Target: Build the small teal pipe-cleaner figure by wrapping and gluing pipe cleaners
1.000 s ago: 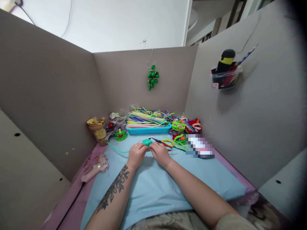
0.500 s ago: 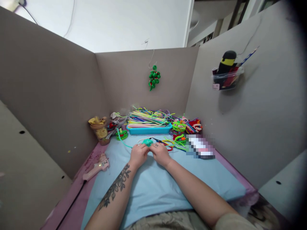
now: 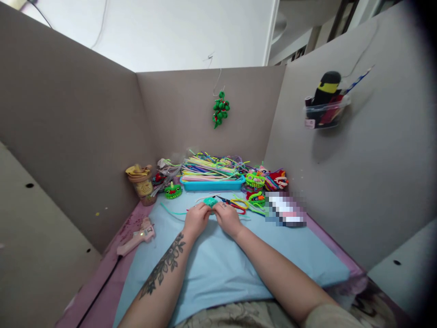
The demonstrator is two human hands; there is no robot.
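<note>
Your left hand (image 3: 197, 218) and right hand (image 3: 228, 219), fingers curled nearly closed, pinch the teal pipe-cleaner piece (image 3: 210, 201) between them, over the blue cloth (image 3: 232, 264), beside the scissors (image 3: 241, 204).

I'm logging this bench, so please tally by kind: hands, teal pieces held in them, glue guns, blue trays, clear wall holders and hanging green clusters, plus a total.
Hands: 2, left hand and right hand
Teal piece: 1
Pink glue gun: 1
Blue tray: 1
Clear wall holder: 1
Hanging green cluster: 1
Total: 7
</note>
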